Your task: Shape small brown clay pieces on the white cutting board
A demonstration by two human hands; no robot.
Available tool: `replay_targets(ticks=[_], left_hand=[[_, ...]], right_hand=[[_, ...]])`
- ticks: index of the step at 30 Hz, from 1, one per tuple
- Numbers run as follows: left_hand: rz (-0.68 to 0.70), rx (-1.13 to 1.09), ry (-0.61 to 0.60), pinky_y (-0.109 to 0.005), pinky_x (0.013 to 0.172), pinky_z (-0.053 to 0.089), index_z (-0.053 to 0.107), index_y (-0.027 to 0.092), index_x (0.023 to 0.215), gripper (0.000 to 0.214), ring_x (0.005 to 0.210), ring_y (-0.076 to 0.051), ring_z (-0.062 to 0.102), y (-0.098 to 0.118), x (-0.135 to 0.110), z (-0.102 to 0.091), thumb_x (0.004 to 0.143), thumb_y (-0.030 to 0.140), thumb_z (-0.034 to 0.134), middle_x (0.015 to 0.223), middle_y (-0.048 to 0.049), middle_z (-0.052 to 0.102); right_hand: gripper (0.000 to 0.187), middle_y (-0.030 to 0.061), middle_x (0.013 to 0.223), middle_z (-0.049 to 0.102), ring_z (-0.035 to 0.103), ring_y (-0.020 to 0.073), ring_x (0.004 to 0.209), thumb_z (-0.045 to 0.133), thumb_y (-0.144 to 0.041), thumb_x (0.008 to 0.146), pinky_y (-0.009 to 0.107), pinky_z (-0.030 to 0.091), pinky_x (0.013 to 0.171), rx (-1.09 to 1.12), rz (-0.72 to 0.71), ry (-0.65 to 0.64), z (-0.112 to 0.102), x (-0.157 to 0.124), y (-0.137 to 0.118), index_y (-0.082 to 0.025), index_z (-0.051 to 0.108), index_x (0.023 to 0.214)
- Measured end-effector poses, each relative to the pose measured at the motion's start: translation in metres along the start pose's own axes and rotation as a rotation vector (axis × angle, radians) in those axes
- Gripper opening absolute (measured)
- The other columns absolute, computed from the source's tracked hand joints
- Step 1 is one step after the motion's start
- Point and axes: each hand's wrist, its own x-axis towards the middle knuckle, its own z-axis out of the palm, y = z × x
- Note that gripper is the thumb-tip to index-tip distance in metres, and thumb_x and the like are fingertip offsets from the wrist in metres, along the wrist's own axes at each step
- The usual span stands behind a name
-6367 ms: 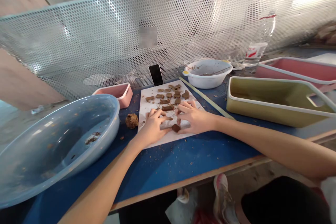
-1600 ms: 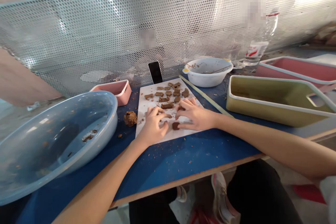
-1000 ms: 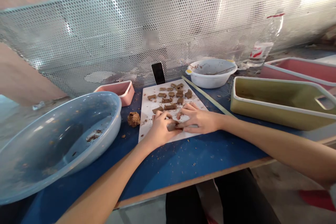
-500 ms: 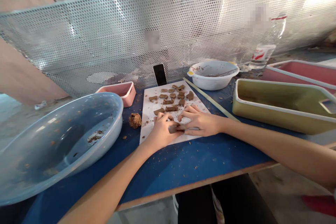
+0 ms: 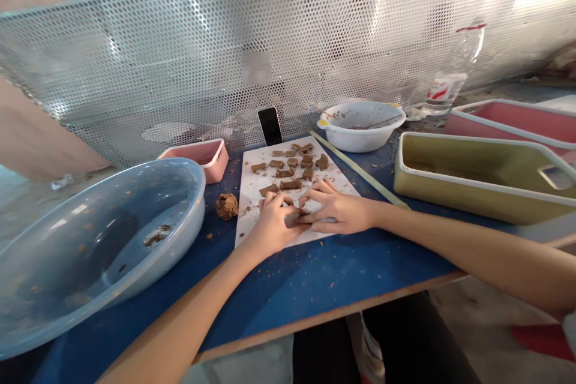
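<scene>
- Right at the centre of the frame, just below the middle, here's the clay piece [image 5: 293, 219], brown and held low over the sheet; how much of it the fingers cover, I can't tell.
- The left hand [image 5: 271, 223] has it pinched between thumb and fingers!
- In comes the right hand [image 5: 335, 211] from the right of frame, fingers bent, tips at the piece's right end; whether they grip or merely touch, I can't tell.
- Beneath them lies the white sheet [image 5: 248, 192], dotted with crumbs.
- Just above the left hand, a flat slab [image 5: 269, 190]; beyond it, small brown shapes [image 5: 285, 173] spread towards the sheet's top edge.
- Left of the sheet, a rough lump [image 5: 227, 206] sits on the blue table [image 5: 324, 276].
- Filling the lower left, the big blue basin [image 5: 198, 204], a pink box [image 5: 216, 165] just behind it.
- Top of the sheet: a phone [image 5: 269, 126], leaning upright.
- Along the sheet's right side, a pale strip [image 5: 360, 170] runs diagonally, a white bowl [image 5: 360, 140] beyond.
- Over on the right, an olive bin [image 5: 472, 199]; further up, the bottle [image 5: 452, 81].
</scene>
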Motion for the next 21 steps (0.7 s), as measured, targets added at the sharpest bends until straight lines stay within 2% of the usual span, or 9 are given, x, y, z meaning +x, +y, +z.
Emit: replay_targets(ticks=[3,4,6,8,10,12,16,21], left_hand=[[-0.003,0.008,0.014,-0.054,0.102,0.051,0.089,0.03,0.098,0.014,0.109,-0.033,0.054,-0.001,0.0,0.002,0.089,0.04,0.092,0.109,-0.0098,0.068],[0.001,0.012,0.019,-0.054,0.102,0.051,0.089,0.03,0.099,0.014,0.109,-0.033,0.054,-0.001,0.0,0.002,0.09,0.041,0.092,0.109,-0.0098,0.068],[0.017,0.023,0.011,-0.054,0.104,0.052,0.089,0.029,0.098,0.014,0.11,-0.032,0.054,-0.001,0.0,-0.001,0.09,0.041,0.091,0.109,-0.0099,0.067],[0.043,0.021,-0.045,-0.053,0.106,0.052,0.089,0.029,0.101,0.016,0.113,-0.033,0.055,-0.001,0.001,-0.007,0.09,0.04,0.091,0.113,-0.0099,0.067],[0.074,-0.002,-0.127,-0.052,0.107,0.053,0.088,0.03,0.109,0.023,0.117,-0.033,0.054,0.0,0.002,-0.014,0.089,0.041,0.092,0.118,-0.0093,0.067],[0.082,-0.02,-0.159,-0.051,0.109,0.054,0.088,0.032,0.114,0.025,0.117,-0.032,0.054,0.001,0.003,-0.018,0.09,0.041,0.091,0.12,-0.009,0.066],[0.093,-0.031,-0.136,-0.05,0.111,0.053,0.088,0.027,0.107,0.016,0.119,-0.032,0.053,0.001,0.003,-0.017,0.097,0.039,0.084,0.118,-0.01,0.065],[0.07,-0.019,-0.121,-0.051,0.111,0.052,0.088,0.027,0.11,0.018,0.117,-0.031,0.053,0.0,0.002,-0.014,0.097,0.04,0.085,0.115,-0.0095,0.065]], right_hand=[[0.035,0.0132,0.137,0.062,0.044,0.0322,0.13,0.058,-0.038,0.114,0.056,0.037,0.113,-0.011,0.027,0.045,-0.001,0.0,-0.001,-0.025,0.088,0.103],[0.034,0.0131,0.137,0.062,0.043,0.0324,0.131,0.059,-0.039,0.113,0.056,0.037,0.113,-0.006,0.02,0.046,-0.002,0.0,-0.001,-0.025,0.088,0.103],[0.03,0.0135,0.139,0.061,0.043,0.032,0.131,0.06,-0.039,0.113,0.056,0.038,0.114,0.016,-0.002,0.014,-0.002,0.0,-0.001,-0.027,0.087,0.116],[0.03,0.0137,0.139,0.059,0.042,0.0313,0.13,0.059,-0.037,0.113,0.055,0.038,0.115,0.034,-0.008,-0.006,-0.002,0.0,-0.001,-0.027,0.085,0.123],[0.029,0.0134,0.137,0.059,0.043,0.0306,0.129,0.059,-0.035,0.113,0.054,0.037,0.116,0.043,-0.006,0.017,-0.002,0.0,-0.001,-0.026,0.087,0.115],[0.03,0.0132,0.136,0.059,0.042,0.0307,0.129,0.06,-0.035,0.113,0.054,0.037,0.117,0.048,-0.009,0.028,-0.003,0.0,-0.001,-0.025,0.087,0.11],[0.031,0.0134,0.139,0.059,0.042,0.0311,0.13,0.059,-0.041,0.113,0.054,0.037,0.116,0.084,-0.016,-0.029,-0.004,-0.001,0.0,-0.027,0.085,0.124],[0.032,0.0133,0.139,0.062,0.044,0.0315,0.129,0.058,-0.04,0.114,0.054,0.038,0.114,0.085,-0.014,0.023,-0.009,-0.003,0.003,-0.027,0.088,0.116]])
